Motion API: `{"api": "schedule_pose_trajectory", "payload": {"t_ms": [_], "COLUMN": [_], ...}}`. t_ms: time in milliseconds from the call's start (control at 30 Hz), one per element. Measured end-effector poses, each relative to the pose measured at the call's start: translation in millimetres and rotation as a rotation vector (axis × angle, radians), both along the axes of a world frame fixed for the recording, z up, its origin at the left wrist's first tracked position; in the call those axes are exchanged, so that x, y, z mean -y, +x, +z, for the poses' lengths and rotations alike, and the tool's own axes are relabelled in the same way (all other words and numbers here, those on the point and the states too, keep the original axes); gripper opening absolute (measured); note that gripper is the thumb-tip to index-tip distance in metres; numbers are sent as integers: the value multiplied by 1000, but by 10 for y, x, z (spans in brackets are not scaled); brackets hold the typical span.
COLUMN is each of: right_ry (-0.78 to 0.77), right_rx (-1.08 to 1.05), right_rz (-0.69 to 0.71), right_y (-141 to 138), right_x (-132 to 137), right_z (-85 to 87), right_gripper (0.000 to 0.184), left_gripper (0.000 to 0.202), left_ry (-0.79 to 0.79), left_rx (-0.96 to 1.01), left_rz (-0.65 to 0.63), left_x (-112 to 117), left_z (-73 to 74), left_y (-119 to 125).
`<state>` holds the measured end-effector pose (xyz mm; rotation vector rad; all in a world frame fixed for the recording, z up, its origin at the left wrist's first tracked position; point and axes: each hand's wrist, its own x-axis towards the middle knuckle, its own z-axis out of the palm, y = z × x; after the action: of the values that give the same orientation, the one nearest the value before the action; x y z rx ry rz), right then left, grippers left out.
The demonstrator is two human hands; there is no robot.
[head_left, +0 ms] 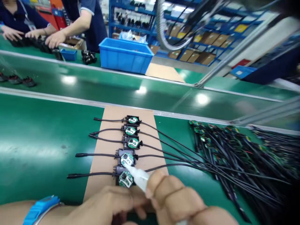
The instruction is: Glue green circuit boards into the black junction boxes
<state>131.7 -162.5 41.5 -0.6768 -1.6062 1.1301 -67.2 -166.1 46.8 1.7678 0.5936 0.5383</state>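
Several small black housings with round green circuit boards and black cables lie in a column on a brown cardboard sheet (110, 142). My right hand (178, 200) is closed round a white applicator tube (138, 175). Its nozzle touches the second-nearest board (127, 158). My left hand (105, 206), with a blue wrist strap (39, 207), lies just below the nearest board (126, 179); its fingers curl beside the right hand and steady it. Whether they hold anything is hidden.
A heap of cabled boards (234, 156) lies to the right on the green bench. Beyond it runs a green conveyor (117, 86) carrying a few dark parts (16, 79). A blue bin (125, 54) stands behind. Two other people's hands (55, 39) handle black parts at far left.
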Motion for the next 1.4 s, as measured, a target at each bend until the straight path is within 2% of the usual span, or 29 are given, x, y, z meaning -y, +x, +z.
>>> {"api": "schedule_pose_trajectory", "payload": {"t_ms": [67,100,133,200,267,333,400,500,567,633,700,767,800,867,900,933,967,1000,1067,1167,1300,1400], "right_ry": [162,228,285,406,448,415,377,308,257,210,188,195,207,270,306,376,377,332,300,378,542,476], "right_rx": [-18,-38,-55,-10,199,493,717,890,900,890,879,869,865,847,841,803,798,827,832,748,772,881], "right_rz": [0,-49,-133,-279,-408,-491,-587,-663,-775,-848,-867,-844,-824,-698,-595,-374,-157,-57,-27,-91,3,105], "right_y": [-82,-115,-136,-131,-66,43,187,495,760,1027,1230,1305,1284,1130,1012,881,750,629,457,413,517,500], "right_x": [-20,-47,-78,-140,-221,-364,-609,-1138,-1500,-1768,-1875,-1790,-1674,-1321,-1105,-883,-672,-487,-228,-88,-23,48], "right_z": [-103,-116,-98,15,163,254,242,82,-43,-146,-214,-244,-248,-252,-263,-287,-326,-378,-496,-584,-407,-241], "right_gripper": [33,30,29,29,32,43,42,18,9,16,24,25,23,14,8,4,6,17,20,18,25,21], "left_gripper": [45,44,41,38,35,30,26,34,38,25,16,20,22,27,28,26,22,18,16,16,19,21], "left_ry": [-355,-487,-574,-608,-529,-405,-276,-131,-18,149,313,401,423,450,460,472,489,509,537,456,380,407], "left_rx": [198,287,358,427,398,346,291,121,-40,-188,-314,-412,-458,-552,-586,-609,-624,-629,-608,-541,-488,-503], "left_rz": [170,271,365,500,544,542,515,475,435,377,339,336,331,309,300,294,293,294,304,313,311,301], "left_x": [-16,-45,-96,-264,-494,-736,-933,-1064,-1017,-870,-661,-441,-344,-202,-160,-137,-127,-126,-126,-77,52,101], "left_z": [42,53,63,93,132,156,154,128,121,119,100,36,-19,-165,-248,-329,-401,-458,-512,-453,-333,-339], "left_y": [149,222,291,419,547,692,832,882,724,431,91,-196,-299,-413,-431,-430,-419,-404,-381,-378,-378,-351]}}
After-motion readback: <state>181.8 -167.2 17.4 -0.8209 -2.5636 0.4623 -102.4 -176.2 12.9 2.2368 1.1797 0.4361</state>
